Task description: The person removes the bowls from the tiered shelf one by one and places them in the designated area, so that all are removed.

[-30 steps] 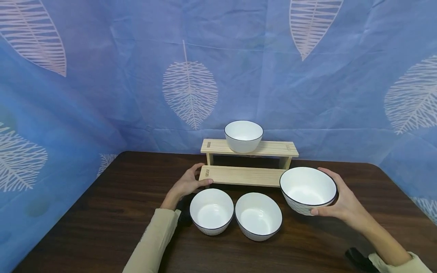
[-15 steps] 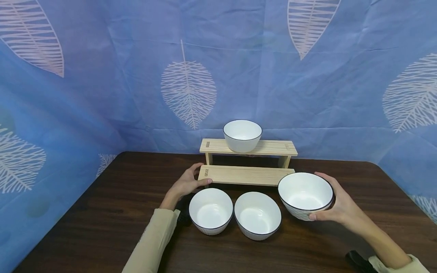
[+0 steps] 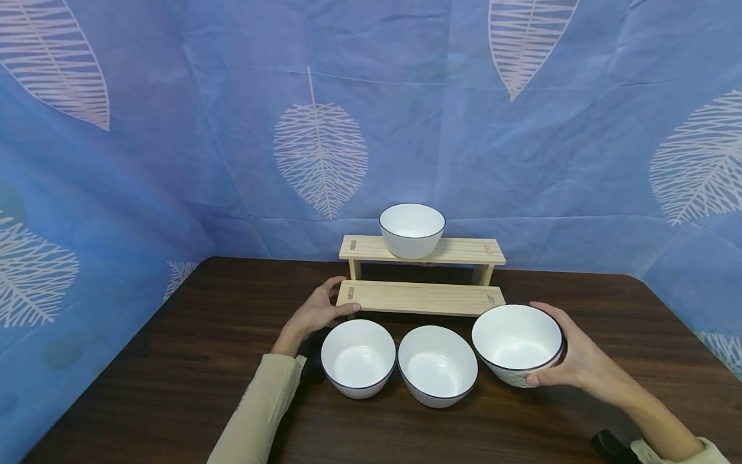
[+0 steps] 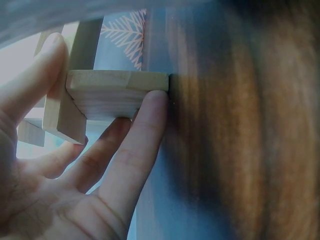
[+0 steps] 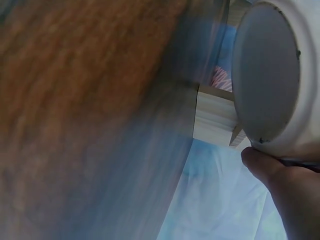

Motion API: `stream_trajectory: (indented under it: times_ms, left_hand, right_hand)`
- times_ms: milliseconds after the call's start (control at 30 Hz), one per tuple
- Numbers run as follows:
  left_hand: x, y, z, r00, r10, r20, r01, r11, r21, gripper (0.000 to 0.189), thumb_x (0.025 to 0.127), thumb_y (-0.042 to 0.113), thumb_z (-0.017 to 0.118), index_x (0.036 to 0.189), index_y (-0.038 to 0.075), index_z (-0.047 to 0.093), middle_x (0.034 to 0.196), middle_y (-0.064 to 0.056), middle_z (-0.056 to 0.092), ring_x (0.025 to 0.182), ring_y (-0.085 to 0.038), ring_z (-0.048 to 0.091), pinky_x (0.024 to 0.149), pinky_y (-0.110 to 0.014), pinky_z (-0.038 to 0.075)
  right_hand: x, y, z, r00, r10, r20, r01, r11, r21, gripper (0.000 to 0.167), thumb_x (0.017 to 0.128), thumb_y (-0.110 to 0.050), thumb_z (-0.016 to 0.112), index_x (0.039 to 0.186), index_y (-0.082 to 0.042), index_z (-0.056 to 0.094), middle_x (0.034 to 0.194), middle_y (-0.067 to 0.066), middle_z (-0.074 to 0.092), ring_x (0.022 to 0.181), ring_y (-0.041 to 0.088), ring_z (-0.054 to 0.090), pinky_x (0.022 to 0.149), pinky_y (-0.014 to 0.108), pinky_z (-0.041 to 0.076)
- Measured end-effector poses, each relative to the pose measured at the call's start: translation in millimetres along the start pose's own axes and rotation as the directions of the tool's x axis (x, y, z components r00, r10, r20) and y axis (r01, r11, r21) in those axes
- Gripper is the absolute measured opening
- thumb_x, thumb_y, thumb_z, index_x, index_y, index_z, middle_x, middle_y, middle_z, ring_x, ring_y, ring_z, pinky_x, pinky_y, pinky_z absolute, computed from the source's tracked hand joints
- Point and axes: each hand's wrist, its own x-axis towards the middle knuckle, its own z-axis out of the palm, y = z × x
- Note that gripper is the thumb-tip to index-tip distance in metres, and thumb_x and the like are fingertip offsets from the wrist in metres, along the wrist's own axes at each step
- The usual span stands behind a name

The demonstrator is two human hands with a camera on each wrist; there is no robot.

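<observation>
My right hand (image 3: 565, 351) grips a white bowl (image 3: 516, 338) with a dark rim, thumb at its near side and fingers around its right side. In the right wrist view the bowl's underside (image 5: 267, 75) shows, lifted off the table and tilted in that picture. At the left end of a two-step wooden rack (image 3: 420, 298), my left hand (image 3: 319, 312) holds the lower step, thumb over the board. The left wrist view has its fingers (image 4: 142, 135) against the rack's side support (image 4: 117, 95). A white bowl (image 3: 411, 232) stands on the upper step.
Two matching bowls, a left one (image 3: 358, 359) and a right one (image 3: 437, 367), stand side by side on the dark wooden table (image 3: 174, 374) in front of the rack. Behind everything hangs a blue cloth (image 3: 232, 161) with white leaf prints.
My right hand has brought its bowl down and slightly toward me, uncovering the right end of the lower step. The left hand keeps its place on the rack.
</observation>
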Motion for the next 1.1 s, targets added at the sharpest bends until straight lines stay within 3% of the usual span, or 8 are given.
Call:
stream_trajectory:
  times_ms: [200, 400, 533, 633, 800, 933, 1100]
  left_hand:
    - [0.1, 0.5, 1.4, 1.0, -0.002, -0.004, 0.002, 1.0, 0.008, 0.081, 0.093, 0.011, 0.075, 0.158, -0.001, 0.027, 0.144, -0.029, 0.047, 0.11, -0.038, 0.063, 0.083, -0.054, 0.056]
    - [0.8, 0.6, 1.0, 1.0, -0.002, 0.0, 0.002, 1.0, 0.009, 0.081, 0.093, 0.011, 0.075, 0.158, -0.001, 0.027, 0.143, -0.03, 0.047, 0.11, -0.039, 0.063, 0.084, -0.054, 0.056]
    - [1.6, 1.1, 1.0, 1.0, -0.004, -0.001, 0.004, 1.0, 0.018, 0.081, 0.093, 0.012, 0.076, 0.158, -0.001, 0.028, 0.144, -0.029, 0.047, 0.111, -0.039, 0.063, 0.085, -0.054, 0.055]
    - [2.2, 1.3, 1.2, 1.0, -0.01, -0.001, 0.01, 1.0, 0.02, 0.081, 0.093, 0.013, 0.076, 0.158, 0.0, 0.029, 0.144, -0.029, 0.047, 0.112, -0.039, 0.063, 0.086, -0.055, 0.055]
    - [2.4, 0.5, 1.3, 1.0, -0.019, -0.001, 0.019, 1.0, 0.012, 0.082, 0.093, 0.013, 0.076, 0.158, 0.001, 0.028, 0.145, -0.029, 0.046, 0.114, -0.04, 0.062, 0.087, -0.056, 0.054]
    - [1.8, -0.9, 1.1, 1.0, -0.015, 0.001, 0.015, 1.0, -0.001, 0.082, 0.094, 0.012, 0.076, 0.158, 0.0, 0.027, 0.143, -0.029, 0.048, 0.111, -0.039, 0.063, 0.086, -0.055, 0.055]
    - [1.0, -2.2, 0.7, 1.0, -0.01, 0.001, 0.01, 1.0, -0.012, 0.081, 0.093, 0.01, 0.075, 0.158, 0.0, 0.028, 0.142, -0.029, 0.049, 0.11, -0.038, 0.064, 0.086, -0.055, 0.055]
  right_hand:
    - [-2.0, 3, -1, 1.0, 0.003, 0.023, -0.003, 1.0, -0.018, 0.107, 0.063, 0.006, 0.088, 0.151, 0.006, 0.026, 0.135, 0.027, 0.046, 0.102, 0.0, 0.056, 0.074, 0.026, 0.052]
    - [-4.8, 8, -4, 0.994, 0.023, 0.104, -0.026, 0.999, 0.023, 0.102, 0.069, 0.004, 0.084, 0.151, 0.005, 0.024, 0.136, 0.03, 0.046, 0.106, 0.001, 0.055, 0.074, 0.028, 0.053]
    - [-8.9, 14, -9, 0.987, -0.009, 0.158, 0.001, 0.999, 0.054, 0.097, 0.078, 0.001, 0.079, 0.156, -0.016, 0.025, 0.137, 0.028, 0.043, 0.109, 0.001, 0.054, 0.072, 0.03, 0.054]
    - [-12.9, 20, -15, 0.976, -0.039, 0.213, 0.019, 0.995, 0.096, 0.096, 0.082, 0.0, 0.076, 0.157, -0.031, 0.024, 0.142, 0.015, 0.04, 0.113, 0.001, 0.052, 0.072, 0.031, 0.055]
    - [-16.2, 30, -25, 0.948, -0.071, 0.312, 0.008, 0.98, 0.198, 0.097, 0.083, -0.002, 0.074, 0.161, -0.02, 0.02, 0.144, -0.011, 0.037, 0.118, 0.006, 0.051, 0.074, 0.033, 0.055]
    - [-17.1, 37, -33, 0.924, -0.087, 0.373, 0.002, 0.975, 0.222, 0.096, 0.085, -0.007, 0.074, 0.161, -0.008, 0.016, 0.148, -0.012, 0.036, 0.123, 0.006, 0.048, 0.076, 0.033, 0.053]
    - [-13.9, 40, -32, 0.888, -0.062, 0.456, -0.066, 0.964, 0.258, 0.098, 0.086, -0.006, 0.074, 0.162, -0.005, 0.013, 0.153, -0.012, 0.034, 0.13, 0.003, 0.042, 0.081, 0.034, 0.051]
